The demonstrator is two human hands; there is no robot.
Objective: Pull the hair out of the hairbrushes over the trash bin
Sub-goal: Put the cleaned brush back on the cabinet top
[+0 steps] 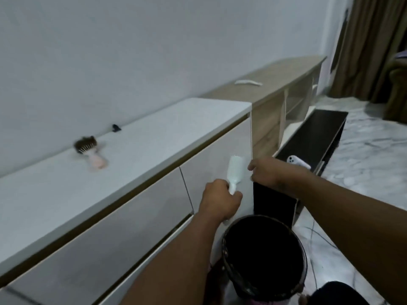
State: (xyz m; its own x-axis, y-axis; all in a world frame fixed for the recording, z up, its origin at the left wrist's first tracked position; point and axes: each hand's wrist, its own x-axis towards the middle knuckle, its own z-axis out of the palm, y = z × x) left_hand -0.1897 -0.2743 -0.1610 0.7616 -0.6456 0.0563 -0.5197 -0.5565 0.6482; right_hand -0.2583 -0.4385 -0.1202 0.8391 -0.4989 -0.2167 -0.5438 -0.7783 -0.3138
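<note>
My left hand grips the handle of a white hairbrush, held upright above and just behind the black trash bin on the floor. My right hand hovers to the right of the brush head with its fingers curled and pinched together; whether any hair is between them is too small to tell. A second hairbrush, pink-handled and full of dark hair, lies on the white cabinet top to the left.
A small black clip lies near the wall on the cabinet. A white comb-like object rests on the wooden shelf unit. A white controller sits on a low black table. Marble floor spreads to the right.
</note>
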